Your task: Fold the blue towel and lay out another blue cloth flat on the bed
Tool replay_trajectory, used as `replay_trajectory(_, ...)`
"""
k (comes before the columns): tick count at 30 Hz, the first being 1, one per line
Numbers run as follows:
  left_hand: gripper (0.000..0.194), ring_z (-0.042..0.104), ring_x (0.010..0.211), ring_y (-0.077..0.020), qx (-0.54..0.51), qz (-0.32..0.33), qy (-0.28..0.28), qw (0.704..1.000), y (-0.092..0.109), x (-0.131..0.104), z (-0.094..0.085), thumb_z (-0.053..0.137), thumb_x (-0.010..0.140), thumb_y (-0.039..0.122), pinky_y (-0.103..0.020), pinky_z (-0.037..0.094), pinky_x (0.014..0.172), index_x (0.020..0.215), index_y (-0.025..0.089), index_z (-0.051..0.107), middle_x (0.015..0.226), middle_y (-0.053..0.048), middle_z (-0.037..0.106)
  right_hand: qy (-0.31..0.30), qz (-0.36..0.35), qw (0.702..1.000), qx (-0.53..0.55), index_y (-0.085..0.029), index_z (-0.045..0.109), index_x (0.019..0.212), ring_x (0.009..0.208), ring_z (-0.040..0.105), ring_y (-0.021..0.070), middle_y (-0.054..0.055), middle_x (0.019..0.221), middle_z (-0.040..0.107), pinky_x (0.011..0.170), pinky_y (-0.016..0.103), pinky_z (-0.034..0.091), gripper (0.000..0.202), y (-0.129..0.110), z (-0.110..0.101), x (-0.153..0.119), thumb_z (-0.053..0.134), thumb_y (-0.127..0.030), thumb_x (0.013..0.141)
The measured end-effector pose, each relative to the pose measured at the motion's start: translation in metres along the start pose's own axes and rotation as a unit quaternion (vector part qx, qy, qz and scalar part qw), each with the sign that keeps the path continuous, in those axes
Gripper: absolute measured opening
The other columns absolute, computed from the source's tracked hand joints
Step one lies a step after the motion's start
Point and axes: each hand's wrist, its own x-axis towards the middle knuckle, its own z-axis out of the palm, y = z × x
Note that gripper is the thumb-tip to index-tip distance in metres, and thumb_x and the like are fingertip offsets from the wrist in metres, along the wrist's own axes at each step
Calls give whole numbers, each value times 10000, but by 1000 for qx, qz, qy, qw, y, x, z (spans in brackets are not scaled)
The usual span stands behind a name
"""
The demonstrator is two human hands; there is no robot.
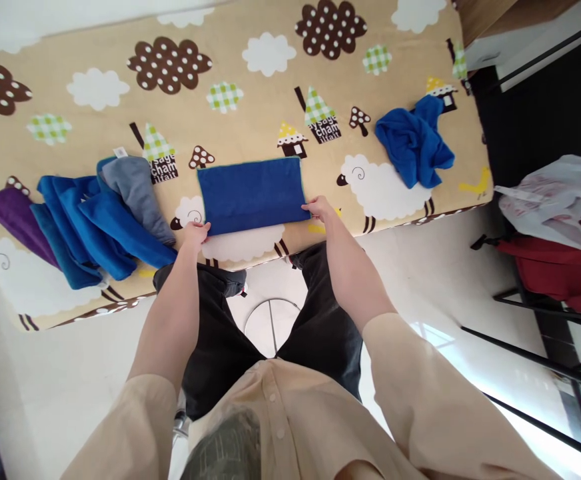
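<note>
Cloth in hands; tblcloth: "cham"

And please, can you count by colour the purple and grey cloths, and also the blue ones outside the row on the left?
Purple cloth: 1
Grey cloth: 1
Blue elsewhere: 2, the flat cloth and the crumpled cloth
Total: 4

"Where does the view look from?"
"A single camera on the person's head, above the shirt."
"Facing which way?"
"Forward and steeply down: lap at the bottom, table across the upper part, floor between and around."
"How near?"
"Near enough that the left hand and right hand sit mid-frame, far enough to include the table's right end."
</note>
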Motion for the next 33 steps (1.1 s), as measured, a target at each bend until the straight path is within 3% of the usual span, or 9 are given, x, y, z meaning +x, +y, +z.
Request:
replay_trajectory(5,182,618,668,-162,24,5,-15,1000,0,-18,-11,738,852,220,-283,509,607,982,192,614,815,-53,652,-13,26,999,13,-188,616,1065,637,545,129,22,775,589,582,268,486,366,9,-4,-15,840,-330,814)
replay_trajectory(11,134,580,594,-133,6,11,-55,998,0,-46,-24,657,796,62,-274,492,601,884,163,671,703,-23,613,-57,-20,998,-9,-155,742,953,541,472,103,10,638,572,572,259,430,119,12,-11,-41,728,-204,846)
replay_trajectory(15,208,521,540,-111,-5,23,-69,997,2,-55,-27,602,801,61,-251,489,575,932,151,737,634,-10,556,-54,-41,998,5,-159,795,905,567,488,116,29,652,626,609,267,447,134,11,-12,-53,701,-202,820)
replay_trajectory(21,394,572,584,-138,-10,34,-61,997,4,-53,-27,641,778,109,-284,528,625,1152,172,749,654,-27,597,-69,-47,996,16,-175,805,1040,542,458,97,29,709,667,593,241,421,295,13,-16,-55,643,-106,804)
replay_trajectory(29,278,617,612,-168,20,39,-46,998,-1,-31,-15,655,807,155,-302,513,595,1065,142,759,761,-80,674,-93,-22,995,30,-176,792,956,583,507,97,30,767,675,608,240,443,163,13,-13,-40,717,-163,812)
replay_trajectory(33,404,657,708,-171,49,57,-63,995,-5,-27,-12,803,684,172,-279,529,672,1082,149,743,813,-50,695,-111,-26,993,29,-157,767,1045,648,555,120,10,751,656,643,241,469,375,11,-9,-34,869,-171,685)
